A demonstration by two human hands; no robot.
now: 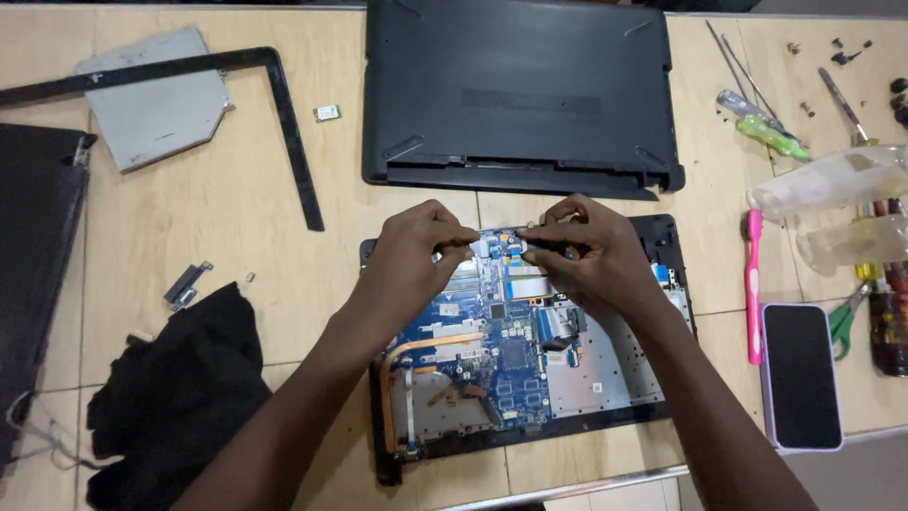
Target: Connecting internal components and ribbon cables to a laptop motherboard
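The person leans over one open laptop (530, 360) with its blue board (501, 350) showing. It lies on the wooden table (236, 218), near the 6 o'clock edge. Both hands meet at the 12 o'clock end of the board. The left hand (416, 251) is curled, with its fingertips pinching something small there. The right hand (586, 251) is curled too, and its fingertips pinch at the same spot from the other side. What they pinch is too small to tell; it looks like a thin flat strip (497, 238).

To do this well, it seems best to hold gently and pull straight, not twist. A thin part like this may tear. Keeping both hands low and steady should help.

Now the count. One dark laptop cover (520, 90) lies at 12 o'clock. One black frame strip (284, 114) and one grey flat drive (156, 99) lie at 10 o'clock. One tiny green chip card (326, 113) sits between them and the cover. One black cloth (175, 397) is at 8 o'clock. One dark screen panel (33, 274) is at 9 o'clock. One phone (801, 376) with a pale case lies at 4 o'clock. One pink stick tool (754, 284) lies beside it. One green-handled screwdriver (771, 132) is at 2 o'clock, next to two clear plastic bottles (832, 180). A few small screws (851, 52) lie at 1 o'clock; they are too tiny to count.
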